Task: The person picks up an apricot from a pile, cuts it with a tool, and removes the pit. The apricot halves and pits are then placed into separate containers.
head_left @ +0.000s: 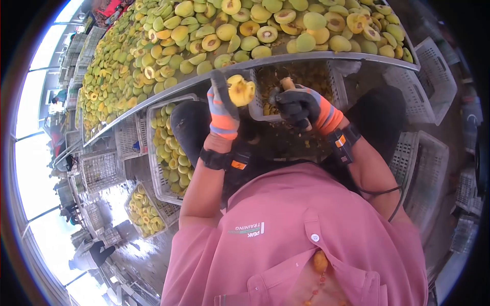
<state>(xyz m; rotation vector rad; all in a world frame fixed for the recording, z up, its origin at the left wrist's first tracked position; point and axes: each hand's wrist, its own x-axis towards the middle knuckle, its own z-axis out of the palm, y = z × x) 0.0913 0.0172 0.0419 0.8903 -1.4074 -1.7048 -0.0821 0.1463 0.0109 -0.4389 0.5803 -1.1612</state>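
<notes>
A yellow, opened fruit is held in my left hand, which wears a grey and orange glove; the thumb and fingers are around its left side. My right hand, in a matching glove, is closed around a tool with a light wooden handle. The tool's working end is hard to make out. Both hands are just in front of the metal table edge, apart from each other. Below and between them is a white crate with dark scraps and pits inside.
Many green and yellow fruit halves cover the table. A crate of fruit stands left of my knee, another farther left on the floor. White crates stand at the right. A person is at the lower left.
</notes>
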